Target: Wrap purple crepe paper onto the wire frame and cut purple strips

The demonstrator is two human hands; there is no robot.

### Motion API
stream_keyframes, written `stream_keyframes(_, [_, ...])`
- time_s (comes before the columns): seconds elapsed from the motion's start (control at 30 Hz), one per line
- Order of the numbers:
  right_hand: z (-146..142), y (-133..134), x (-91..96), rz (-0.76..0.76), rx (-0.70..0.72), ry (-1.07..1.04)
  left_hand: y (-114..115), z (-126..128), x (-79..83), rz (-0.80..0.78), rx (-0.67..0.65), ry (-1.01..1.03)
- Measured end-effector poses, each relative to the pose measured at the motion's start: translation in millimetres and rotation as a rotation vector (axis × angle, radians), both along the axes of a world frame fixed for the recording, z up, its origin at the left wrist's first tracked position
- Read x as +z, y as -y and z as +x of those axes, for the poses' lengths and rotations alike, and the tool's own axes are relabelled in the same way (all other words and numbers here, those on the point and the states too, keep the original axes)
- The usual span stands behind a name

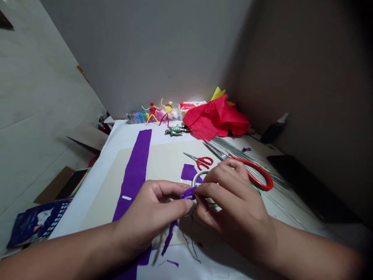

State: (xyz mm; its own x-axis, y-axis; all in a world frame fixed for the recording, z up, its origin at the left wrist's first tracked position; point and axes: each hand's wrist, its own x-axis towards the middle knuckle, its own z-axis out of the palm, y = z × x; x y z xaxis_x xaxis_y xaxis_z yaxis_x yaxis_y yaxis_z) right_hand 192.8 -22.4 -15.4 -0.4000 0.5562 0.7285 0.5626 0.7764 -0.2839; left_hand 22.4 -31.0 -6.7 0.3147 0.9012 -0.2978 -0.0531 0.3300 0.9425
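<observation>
Two hands: left hand (150, 210) and right hand (233, 206) pinch a small purple crepe-paper piece (188, 193) between fingertips, long axis near level, right end tilted slightly up, held over the pale card (175, 163).

Purple paper (188, 193) between left hand (148, 214), right hand (233, 210)

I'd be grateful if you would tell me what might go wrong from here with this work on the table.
The small piece of purple crepe paper, pinched between the left hand and right hand, might tear if gripped too hard. The thin dark wire below the hands could snag the purple strip. The red-handled scissors lie just beyond the right hand, which might knock them.
</observation>
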Motion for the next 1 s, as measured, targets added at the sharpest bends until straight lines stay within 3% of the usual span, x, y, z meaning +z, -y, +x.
stream_keyframes(0.47, [-0.9,4.8,-2.3,0.072,0.025,0.096,-1.2,1.6,3.5,-0.035,-0.015,-0.055])
stream_keyframes(1.0, [-3.6,-3.7,5.9,-0.402,0.069,-0.23,-1.1,3.7,6.2,0.089,0.027,-0.175])
